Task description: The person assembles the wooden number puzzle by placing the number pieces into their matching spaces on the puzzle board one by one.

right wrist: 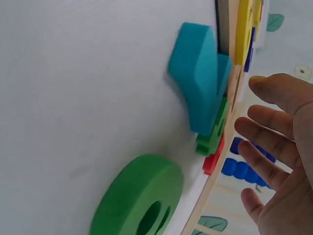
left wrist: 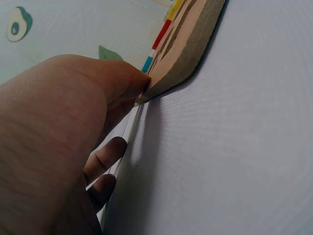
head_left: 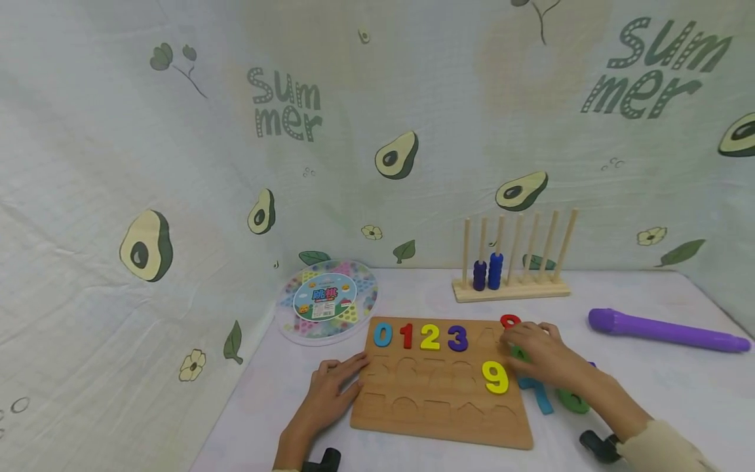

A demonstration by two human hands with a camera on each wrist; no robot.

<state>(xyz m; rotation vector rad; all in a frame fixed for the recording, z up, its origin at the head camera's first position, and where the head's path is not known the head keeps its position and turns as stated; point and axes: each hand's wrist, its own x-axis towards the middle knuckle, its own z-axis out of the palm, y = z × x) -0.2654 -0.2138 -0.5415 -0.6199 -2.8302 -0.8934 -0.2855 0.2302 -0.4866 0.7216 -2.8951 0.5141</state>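
From my end, the left hand (head_left: 329, 390) rests against the left edge of the wooden board (head_left: 442, 389), fingers loose and just touching the rim, not clutching it. My guess is it's there so the board doesn't skate around the table (head_left: 366, 453).

The right hand (head_left: 541, 354) is over by the board's far right corner. Wrist cam shows me those fingers spread wide with nothing in them. I can't tell whether a fingertip brushes the red number (right wrist: 213, 159) at that corner.

On the board, the blue 0 (head_left: 376, 334), red 1 (head_left: 407, 336), yellow 2 (head_left: 432, 339) and purple 3 (head_left: 460, 337) run along the far edge in counting order, which looks deliberate. The yellow 9 (head_left: 504, 375) is near the right edge, middle row; no clue if it's fully seated.

The blue 7 (right wrist: 195, 73) and rounded green number (head_left: 572, 402) lie off the right edge, I reckon for easy reach.

Round game box (head_left: 324, 301) in the table's far left corner, peg rack (head_left: 513, 292) at the far edge, purple stick (head_left: 666, 331) towards the right edge: probably parked for elbow room.
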